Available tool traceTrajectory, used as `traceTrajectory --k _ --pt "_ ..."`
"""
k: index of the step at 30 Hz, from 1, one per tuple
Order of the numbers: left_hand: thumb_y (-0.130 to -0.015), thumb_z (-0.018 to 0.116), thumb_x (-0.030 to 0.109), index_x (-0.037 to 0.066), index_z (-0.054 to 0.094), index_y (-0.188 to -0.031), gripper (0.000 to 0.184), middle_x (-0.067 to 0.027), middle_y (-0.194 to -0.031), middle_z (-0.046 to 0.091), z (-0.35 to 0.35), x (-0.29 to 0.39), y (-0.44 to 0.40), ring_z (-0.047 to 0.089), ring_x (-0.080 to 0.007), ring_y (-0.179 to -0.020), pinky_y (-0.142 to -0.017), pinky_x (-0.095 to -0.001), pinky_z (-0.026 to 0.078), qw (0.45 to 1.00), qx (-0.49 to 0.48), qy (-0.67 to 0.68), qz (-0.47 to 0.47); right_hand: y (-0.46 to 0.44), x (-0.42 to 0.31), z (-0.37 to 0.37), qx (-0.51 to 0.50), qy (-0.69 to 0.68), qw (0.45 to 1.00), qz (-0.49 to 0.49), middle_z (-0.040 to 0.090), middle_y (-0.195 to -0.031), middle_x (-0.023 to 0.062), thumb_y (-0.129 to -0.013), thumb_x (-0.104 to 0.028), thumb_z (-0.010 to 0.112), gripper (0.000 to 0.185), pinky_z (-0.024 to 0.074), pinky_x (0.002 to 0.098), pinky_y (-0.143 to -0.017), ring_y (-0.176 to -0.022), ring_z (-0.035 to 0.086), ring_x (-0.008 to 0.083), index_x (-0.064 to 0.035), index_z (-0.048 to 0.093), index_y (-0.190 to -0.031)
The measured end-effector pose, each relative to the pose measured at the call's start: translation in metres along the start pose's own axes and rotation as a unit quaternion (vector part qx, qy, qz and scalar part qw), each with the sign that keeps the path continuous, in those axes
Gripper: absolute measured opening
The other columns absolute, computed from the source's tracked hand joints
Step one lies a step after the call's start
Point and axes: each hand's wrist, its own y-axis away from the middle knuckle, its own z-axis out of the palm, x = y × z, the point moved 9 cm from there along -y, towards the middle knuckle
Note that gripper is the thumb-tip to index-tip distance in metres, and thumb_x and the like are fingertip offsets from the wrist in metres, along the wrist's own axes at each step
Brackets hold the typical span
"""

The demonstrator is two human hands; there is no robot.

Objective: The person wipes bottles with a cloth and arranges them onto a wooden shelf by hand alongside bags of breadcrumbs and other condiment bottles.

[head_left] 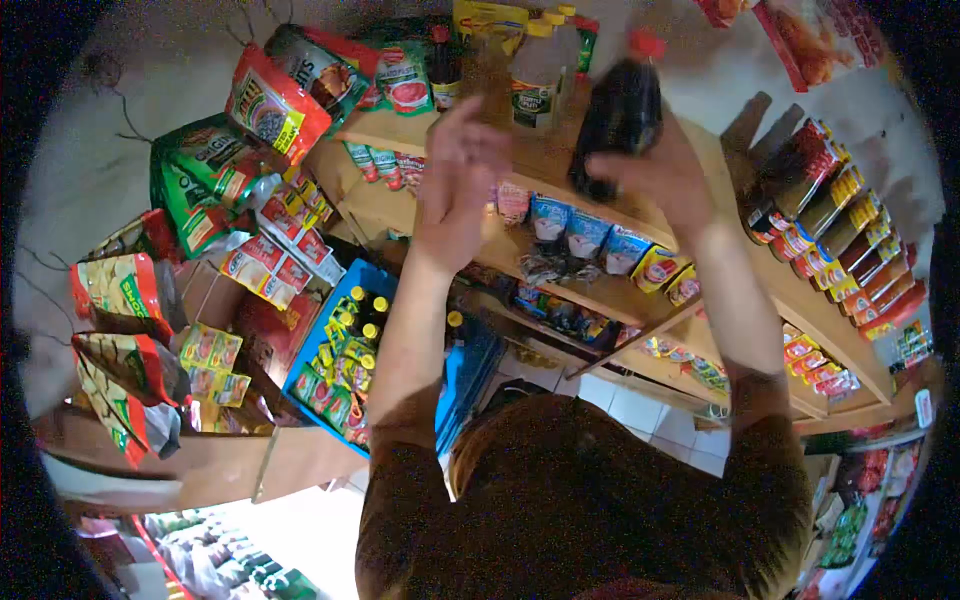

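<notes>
My right hand (665,175) is wrapped round a dark bottle with a red cap (620,115), likely soy sauce, and holds it slightly tilted over the top shelf (550,160). My left hand (460,185) is raised at the shelf's front edge, its fingers stretched out and a little blurred, with nothing seen in them. Just beyond it stand a clear bottle with a yellow cap (537,75) and a small dark bottle with a red cap (443,70). A green tomato paste pouch (404,78) leans at the left of these.
Lower shelves carry blue pouches (588,233) and other packets. A blue crate (330,350) with yellow-capped bottles and sachets stands at left. Hanging packs (275,105) line the left wall. Rows of jars (800,245) fill the right shelf. Tiled floor (635,410) shows below.
</notes>
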Motion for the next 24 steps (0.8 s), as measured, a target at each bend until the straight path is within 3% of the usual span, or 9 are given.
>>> traceTrajectory --k 2,5,6,9,12,15,18,23,24 --pt "-0.102 0.056 0.044 0.002 0.034 -0.151 0.068 -0.0086 -0.114 0.058 -0.016 -0.016 0.024 0.059 -0.0149 -0.097 -0.085 -0.0297 0.05 0.995 0.072 0.058 -0.027 -0.03 0.008 -0.024 0.083 0.082 0.993 -0.019 0.063 -0.121 0.009 -0.062 -0.026 0.098 0.094 0.0552 0.0355 -0.091 -0.106 0.064 0.0178 -0.001 0.047 -0.136" --pt "-0.104 0.052 0.047 0.0 0.036 -0.149 0.066 -0.009 -0.109 0.059 -0.03 -0.04 0.058 0.06 -0.015 -0.092 -0.082 -0.0296 0.05 0.984 0.147 0.036 -0.089 -0.068 0.062 -0.041 0.11 0.077 0.991 -0.023 0.064 -0.116 0.0114 -0.062 -0.029 0.098 0.095 0.0566 0.033 -0.085 -0.102 0.065 0.0184 0.0009 0.045 -0.134" --pt "-0.105 0.051 0.047 0.0 0.037 -0.148 0.065 -0.009 -0.108 0.06 -0.031 -0.046 0.069 0.06 -0.0148 -0.091 -0.081 -0.0294 0.05 0.983 0.142 0.03 -0.116 -0.063 0.052 -0.038 0.155 0.123 0.98 0.001 0.063 -0.1 0.0071 -0.069 -0.027 0.093 0.083 0.0545 0.0329 -0.083 -0.094 0.063 0.0153 0.0013 0.046 -0.131" --pt "-0.106 0.048 0.046 0.001 0.039 -0.146 0.061 -0.0091 -0.107 0.061 -0.041 -0.065 0.103 0.06 -0.0148 -0.088 -0.079 -0.0293 0.051 0.974 0.134 -0.006 -0.181 -0.08 0.077 -0.051 0.205 0.266 0.938 -0.084 0.063 -0.106 0.0109 -0.069 -0.027 0.093 0.09 0.0535 0.0345 -0.089 -0.1 0.062 0.0168 0.0018 0.04 -0.136" --pt "-0.109 0.041 0.043 0.001 0.04 -0.144 0.055 -0.0092 -0.109 0.062 -0.045 -0.077 0.132 0.062 -0.0153 -0.088 -0.078 -0.0301 0.052 0.963 0.142 -0.054 -0.222 -0.079 0.082 -0.045 0.147 0.213 0.964 -0.056 0.061 -0.118 0.0134 -0.072 -0.028 0.091 0.097 0.0516 0.0367 -0.096 -0.11 0.061 0.0199 0.0021 0.033 -0.144" --pt "-0.109 0.04 0.043 0.001 0.04 -0.145 0.055 -0.0094 -0.109 0.062 -0.046 -0.081 0.151 0.061 -0.0152 -0.088 -0.078 -0.0301 0.052 0.955 0.151 -0.063 -0.247 -0.085 0.106 -0.044 0.013 0.028 0.999 -0.022 0.056 -0.136 0.0172 -0.067 -0.031 0.094 0.107 0.0471 0.0389 -0.107 -0.124 0.057 0.0277 -0.0005 0.031 -0.148" --pt "-0.109 0.039 0.043 0.001 0.039 -0.146 0.055 -0.0099 -0.109 0.062 -0.043 -0.094 0.171 0.061 -0.0157 -0.088 -0.078 -0.0303 0.052 0.949 0.151 -0.044 -0.275 -0.08 0.087 -0.03 -0.049 0.141 0.978 -0.146 0.055 -0.132 0.0147 -0.082 -0.024 0.083 0.097 0.0511 0.0369 -0.1 -0.12 0.058 0.0231 -0.0017 0.023 -0.154" --pt "-0.109 0.039 0.045 0.002 0.039 -0.146 0.058 -0.0098 -0.108 0.063 -0.045 -0.122 0.191 0.061 -0.016 -0.085 -0.078 -0.0306 0.052 0.938 0.151 -0.049 -0.309 -0.07 0.069 -0.014 -0.032 0.175 0.979 -0.095 0.054 -0.138 0.0158 -0.083 -0.015 0.081 0.095 0.0539 0.0387 -0.099 -0.123 0.058 0.0226 -0.0032 0.02 -0.156" --pt "-0.106 0.049 0.047 0.0 0.041 -0.144 0.061 -0.0073 -0.105 0.061 -0.046 -0.126 0.193 0.058 -0.0134 -0.084 -0.078 -0.0286 0.05 0.934 0.167 -0.021 -0.314 -0.072 0.069 -0.015 -0.025 0.184 0.979 -0.08 0.054 -0.138 0.0158 -0.083 -0.014 0.081 0.096 0.0544 0.0392 -0.099 -0.123 0.059 0.0224 -0.0033 0.02 -0.156"
